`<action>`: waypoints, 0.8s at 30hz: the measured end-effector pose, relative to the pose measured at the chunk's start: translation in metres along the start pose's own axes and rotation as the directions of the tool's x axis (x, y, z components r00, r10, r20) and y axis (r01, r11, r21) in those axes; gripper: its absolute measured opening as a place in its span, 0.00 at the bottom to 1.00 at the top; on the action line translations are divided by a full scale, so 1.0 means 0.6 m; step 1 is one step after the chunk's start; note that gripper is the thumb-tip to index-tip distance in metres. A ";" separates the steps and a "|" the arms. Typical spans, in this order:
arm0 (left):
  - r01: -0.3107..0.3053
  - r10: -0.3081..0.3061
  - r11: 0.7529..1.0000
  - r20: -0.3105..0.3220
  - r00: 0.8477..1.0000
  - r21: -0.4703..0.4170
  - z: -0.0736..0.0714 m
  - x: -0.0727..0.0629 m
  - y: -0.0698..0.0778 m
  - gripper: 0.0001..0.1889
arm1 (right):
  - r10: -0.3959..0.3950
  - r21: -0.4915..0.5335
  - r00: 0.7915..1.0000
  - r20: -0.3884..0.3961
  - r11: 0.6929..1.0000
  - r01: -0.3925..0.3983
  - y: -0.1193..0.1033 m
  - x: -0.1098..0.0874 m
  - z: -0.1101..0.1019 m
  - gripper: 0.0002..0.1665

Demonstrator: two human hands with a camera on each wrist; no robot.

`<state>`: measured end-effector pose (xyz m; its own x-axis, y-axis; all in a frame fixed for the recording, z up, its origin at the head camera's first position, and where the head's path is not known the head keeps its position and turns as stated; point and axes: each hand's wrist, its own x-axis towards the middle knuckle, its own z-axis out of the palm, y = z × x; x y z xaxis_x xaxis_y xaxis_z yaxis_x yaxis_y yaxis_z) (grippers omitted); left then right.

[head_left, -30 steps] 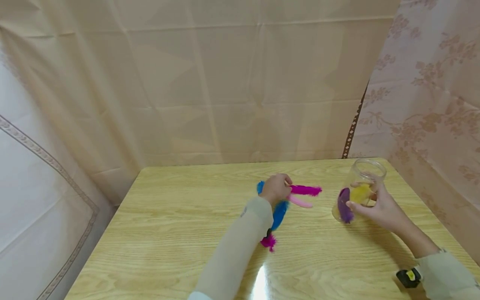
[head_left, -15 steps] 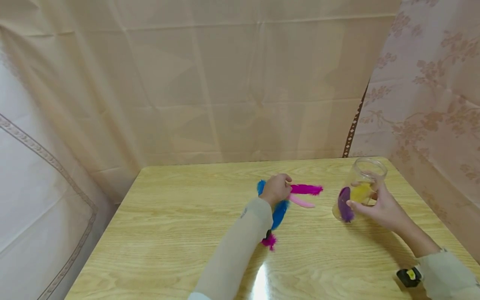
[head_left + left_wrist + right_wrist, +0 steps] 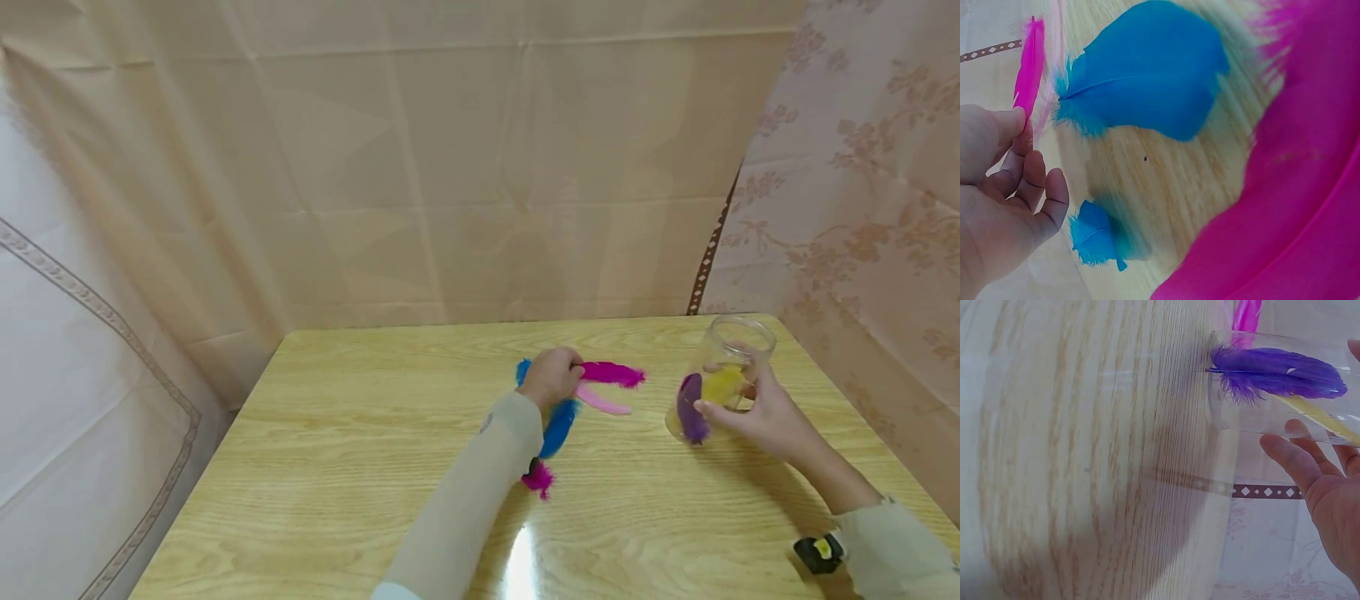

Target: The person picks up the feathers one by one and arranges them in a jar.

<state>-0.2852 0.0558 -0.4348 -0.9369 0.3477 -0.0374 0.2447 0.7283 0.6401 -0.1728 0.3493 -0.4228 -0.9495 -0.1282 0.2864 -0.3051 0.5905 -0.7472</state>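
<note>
My left hand pinches the near end of a magenta feather between thumb and forefinger; its other fingers curl loosely. A pale pink feather lies just below it. Under and beside the left wrist are a large blue feather, a smaller-looking blue feather and another magenta feather. At the table's right side, my right hand grips an upright clear jar with an open top. Inside it stand a purple feather and a yellow feather.
The pale wood table ends at a beige cloth behind it. A flowered cloth hangs close by the jar on the right, and a white cloth hangs at the left.
The left fingertips have drawn in on the near end of the magenta feather, which has turned slightly. The right hand and jar have stayed almost still.
</note>
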 end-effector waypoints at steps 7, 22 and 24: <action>-0.040 0.040 0.999 -0.007 0.999 -0.028 -0.009 -0.005 -0.004 0.10 | -0.032 0.020 0.999 0.000 0.999 0.032 0.002 0.002 0.002 0.54; -0.186 0.186 0.980 -0.005 0.982 -0.063 -0.042 -0.002 0.012 0.11 | -0.079 0.002 0.997 -0.014 0.997 0.079 0.004 0.005 0.000 0.52; -0.196 0.197 0.978 0.001 0.980 -0.075 -0.043 -0.001 0.013 0.11 | -0.086 0.004 0.996 -0.008 0.996 0.086 0.004 0.004 0.000 0.52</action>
<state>-0.2892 0.0461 -0.4097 -0.8701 0.4849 0.0881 0.4042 0.5998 0.6906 -0.1758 0.3506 -0.4237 -0.9191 -0.1722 0.3544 -0.3860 0.5739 -0.7223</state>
